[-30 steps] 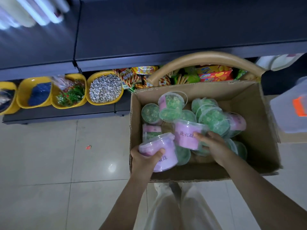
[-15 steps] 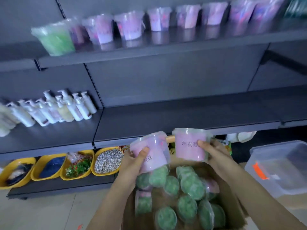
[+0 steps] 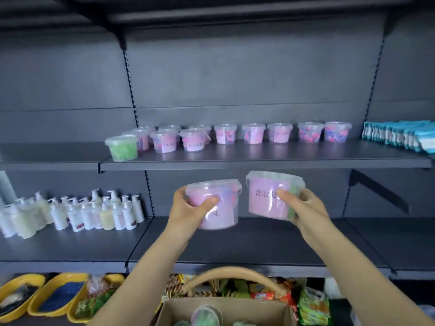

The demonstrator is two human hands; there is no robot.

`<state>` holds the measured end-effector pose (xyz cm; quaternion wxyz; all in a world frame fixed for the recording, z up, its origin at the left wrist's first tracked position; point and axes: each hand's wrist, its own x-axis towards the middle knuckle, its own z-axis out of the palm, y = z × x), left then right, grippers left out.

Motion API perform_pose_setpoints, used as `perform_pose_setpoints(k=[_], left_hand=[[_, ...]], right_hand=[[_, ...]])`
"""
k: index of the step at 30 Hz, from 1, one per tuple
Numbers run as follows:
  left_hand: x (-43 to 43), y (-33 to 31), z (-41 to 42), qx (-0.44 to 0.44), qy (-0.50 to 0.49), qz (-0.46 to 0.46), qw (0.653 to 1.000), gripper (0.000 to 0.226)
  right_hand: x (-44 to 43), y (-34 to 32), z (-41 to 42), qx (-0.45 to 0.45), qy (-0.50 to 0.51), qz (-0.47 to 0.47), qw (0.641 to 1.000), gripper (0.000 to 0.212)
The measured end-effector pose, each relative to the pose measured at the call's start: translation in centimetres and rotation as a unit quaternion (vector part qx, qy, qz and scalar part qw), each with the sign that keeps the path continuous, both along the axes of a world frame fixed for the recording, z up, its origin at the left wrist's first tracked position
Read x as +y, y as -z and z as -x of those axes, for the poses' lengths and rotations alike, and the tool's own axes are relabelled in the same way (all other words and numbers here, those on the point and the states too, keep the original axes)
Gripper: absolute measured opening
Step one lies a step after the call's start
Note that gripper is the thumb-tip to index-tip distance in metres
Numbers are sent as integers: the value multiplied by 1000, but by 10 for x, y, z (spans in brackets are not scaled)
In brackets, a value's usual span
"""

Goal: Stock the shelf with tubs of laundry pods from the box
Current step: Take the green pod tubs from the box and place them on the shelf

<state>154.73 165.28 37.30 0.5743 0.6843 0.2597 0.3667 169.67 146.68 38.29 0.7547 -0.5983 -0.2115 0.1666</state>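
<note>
My left hand [image 3: 188, 209] grips a clear tub with a pink label [image 3: 220, 208], held upright in front of the shelving. My right hand [image 3: 306, 209] grips a second pink-labelled tub [image 3: 266, 196], a little higher and to the right. Both tubs hang just below the upper shelf [image 3: 270, 158], which carries a row of several pink tubs [image 3: 253, 134] and one green tub [image 3: 122, 148] at its left end. The cardboard box [image 3: 235, 307] sits at the bottom of the view, with green-lidded tubs showing inside.
White pump bottles [image 3: 77, 212] stand on the left of the middle shelf [image 3: 235, 243]. Blue packets [image 3: 400, 135] fill the upper shelf's right end. Yellow trays [image 3: 56, 295] and snack packs [image 3: 310, 307] line the bottom shelf. A tan curved handle [image 3: 230, 274] arches behind the box.
Both hands have lifted their tubs out of the box and up to just under the upper shelf. The view has tilted up from the box to the shelves.
</note>
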Motion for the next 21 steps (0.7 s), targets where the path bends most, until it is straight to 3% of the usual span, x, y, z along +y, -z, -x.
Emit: perform_pose_setpoints(k=[8,21], left_hand=[[20,-51,-44,-13,-25,-48,998,84],[143,-77,-179,-33,-17,-73,997,101]], right_hand=[[35,-39,-28,-34,34,-10,999,35],[151,-60,-135,-95,149,14,984,73]])
